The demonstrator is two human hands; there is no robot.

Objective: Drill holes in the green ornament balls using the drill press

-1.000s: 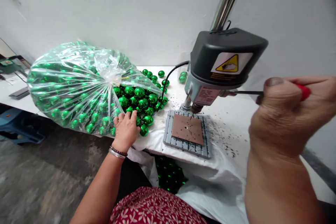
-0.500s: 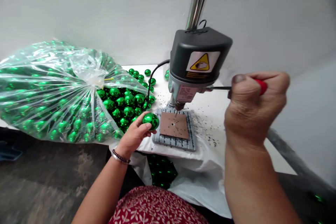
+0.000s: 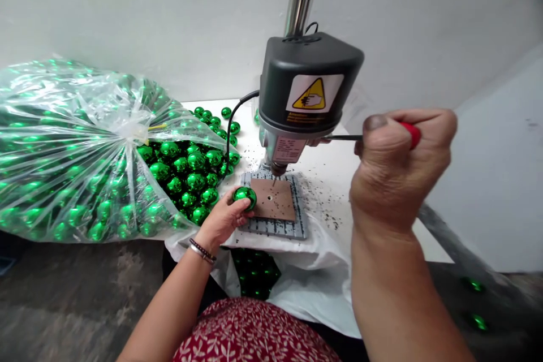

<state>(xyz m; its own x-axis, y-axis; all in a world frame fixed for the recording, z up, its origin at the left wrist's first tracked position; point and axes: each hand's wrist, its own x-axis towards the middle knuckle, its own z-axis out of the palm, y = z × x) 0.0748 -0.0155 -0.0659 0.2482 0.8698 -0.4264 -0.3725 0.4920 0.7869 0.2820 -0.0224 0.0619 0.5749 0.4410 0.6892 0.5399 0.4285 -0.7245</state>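
A shiny green ball (image 3: 245, 197) is pinched between the thumb and fingers of my left hand (image 3: 227, 216), at the left edge of the drill press base. My right hand (image 3: 396, 164) is wrapped round the red-tipped feed lever (image 3: 345, 137) of the drill press (image 3: 311, 82). Below the chuck, a thin drill bit (image 3: 275, 181) points down over a brown square board (image 3: 278, 209) with a small hole in it. That board lies on the slotted grey base plate (image 3: 300, 226), and the bit's tip looks clear of it.
A big clear plastic bag (image 3: 76, 147) of green balls lies on the left of the white table, with loose balls (image 3: 195, 161) at its mouth. Dark shavings surround the base. A white sack (image 3: 314, 288) with green balls hangs at the front. Two balls (image 3: 479, 322) lie at lower right.
My left hand has brought the green ball closer to the brown board. My right hand stays on the lever. The whole view has shifted slightly.
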